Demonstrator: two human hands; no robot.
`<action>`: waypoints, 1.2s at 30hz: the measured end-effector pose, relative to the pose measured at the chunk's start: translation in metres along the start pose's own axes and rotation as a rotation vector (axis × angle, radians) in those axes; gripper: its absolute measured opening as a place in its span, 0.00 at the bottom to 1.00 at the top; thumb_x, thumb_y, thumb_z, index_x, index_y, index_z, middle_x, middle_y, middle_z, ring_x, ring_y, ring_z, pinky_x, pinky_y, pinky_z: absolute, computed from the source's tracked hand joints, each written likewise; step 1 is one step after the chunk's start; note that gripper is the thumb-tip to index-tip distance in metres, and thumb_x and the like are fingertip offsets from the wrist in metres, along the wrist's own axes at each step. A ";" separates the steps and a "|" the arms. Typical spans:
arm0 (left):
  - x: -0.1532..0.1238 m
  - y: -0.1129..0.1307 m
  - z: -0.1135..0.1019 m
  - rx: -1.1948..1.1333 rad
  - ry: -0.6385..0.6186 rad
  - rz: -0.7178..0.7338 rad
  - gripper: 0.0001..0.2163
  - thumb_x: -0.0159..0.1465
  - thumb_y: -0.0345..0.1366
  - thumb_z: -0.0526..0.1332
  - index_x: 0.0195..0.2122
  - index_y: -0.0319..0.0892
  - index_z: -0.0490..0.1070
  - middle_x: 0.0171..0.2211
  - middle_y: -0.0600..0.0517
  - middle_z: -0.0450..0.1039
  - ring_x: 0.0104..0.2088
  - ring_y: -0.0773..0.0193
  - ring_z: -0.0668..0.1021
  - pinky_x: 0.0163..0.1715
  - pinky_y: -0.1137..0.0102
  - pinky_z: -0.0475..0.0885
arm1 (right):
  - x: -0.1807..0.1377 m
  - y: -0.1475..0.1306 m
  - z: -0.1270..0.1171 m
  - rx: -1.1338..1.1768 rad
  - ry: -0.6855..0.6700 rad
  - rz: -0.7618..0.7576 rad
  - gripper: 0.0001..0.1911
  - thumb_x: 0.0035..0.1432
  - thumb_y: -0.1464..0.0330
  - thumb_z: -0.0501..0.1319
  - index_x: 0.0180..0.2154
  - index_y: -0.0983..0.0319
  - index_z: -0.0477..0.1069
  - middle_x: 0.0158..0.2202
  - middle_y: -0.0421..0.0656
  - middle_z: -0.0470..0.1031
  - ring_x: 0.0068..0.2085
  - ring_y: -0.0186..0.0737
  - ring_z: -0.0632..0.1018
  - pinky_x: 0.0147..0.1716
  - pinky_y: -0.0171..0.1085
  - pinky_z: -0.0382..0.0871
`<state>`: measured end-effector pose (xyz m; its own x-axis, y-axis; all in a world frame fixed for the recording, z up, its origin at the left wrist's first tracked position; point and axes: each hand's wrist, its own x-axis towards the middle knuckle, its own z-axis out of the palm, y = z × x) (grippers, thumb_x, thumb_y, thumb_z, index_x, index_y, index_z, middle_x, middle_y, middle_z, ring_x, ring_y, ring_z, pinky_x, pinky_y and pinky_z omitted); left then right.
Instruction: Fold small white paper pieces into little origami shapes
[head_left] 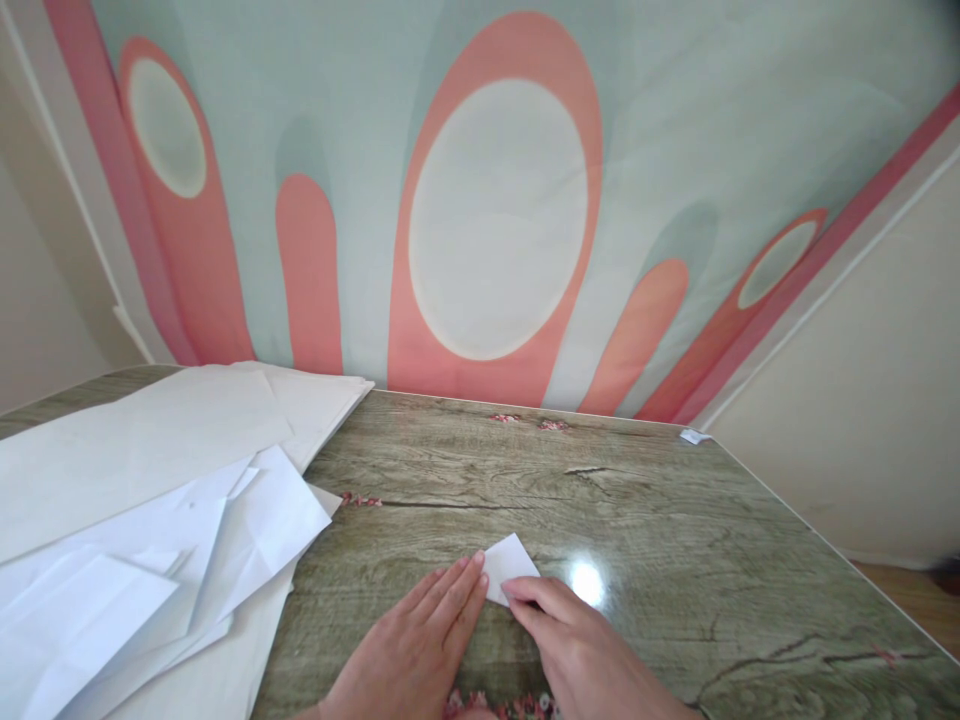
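Observation:
A small folded piece of white paper (511, 562) lies on the wood-patterned table in front of me. My left hand (420, 635) rests flat at the paper's left edge, its fingers stretched out side by side and the tips touching it. At the paper's lower right edge, my right hand (574, 640) pinches it between thumb and index finger. The other fingers of the right hand are curled under and mostly hidden. Both hands cover parts of the paper's near side.
Large white sheets (150, 430) are stacked on the left, with several loose, creased paper pieces (90, 610) on top. A small white scrap (694, 436) sits at the table's far right corner. Behind the table (645, 520) hangs a green and coral patterned backdrop (360, 120).

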<state>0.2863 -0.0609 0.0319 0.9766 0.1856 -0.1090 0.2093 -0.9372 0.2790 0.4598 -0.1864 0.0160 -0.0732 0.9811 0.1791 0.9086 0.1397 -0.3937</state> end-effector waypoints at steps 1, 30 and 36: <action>0.000 0.001 -0.001 0.008 -0.012 -0.011 0.34 0.63 0.55 0.51 0.64 0.39 0.46 0.64 0.41 0.43 0.63 0.49 0.54 0.59 0.56 0.56 | 0.000 0.000 -0.001 0.037 0.009 0.028 0.23 0.51 0.83 0.50 0.48 0.70 0.70 0.48 0.53 0.72 0.48 0.42 0.73 0.50 0.37 0.69; 0.029 -0.030 0.000 -0.409 0.348 0.042 0.09 0.63 0.29 0.57 0.41 0.45 0.75 0.43 0.51 0.75 0.43 0.62 0.75 0.46 0.70 0.68 | 0.001 0.012 -0.002 -0.196 0.118 -0.185 0.14 0.61 0.77 0.53 0.46 0.64 0.70 0.45 0.47 0.73 0.43 0.40 0.71 0.44 0.39 0.68; 0.028 -0.029 -0.005 -0.584 0.302 -0.025 0.08 0.61 0.30 0.58 0.38 0.45 0.76 0.39 0.52 0.75 0.39 0.63 0.76 0.42 0.72 0.69 | 0.001 0.006 -0.001 -0.113 0.121 -0.225 0.15 0.61 0.76 0.52 0.48 0.68 0.70 0.46 0.48 0.74 0.43 0.41 0.71 0.45 0.39 0.68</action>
<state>0.3077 -0.0267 0.0253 0.9246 0.3593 0.1265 0.1419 -0.6330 0.7610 0.4652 -0.1845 0.0147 -0.2351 0.9029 0.3598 0.9155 0.3300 -0.2302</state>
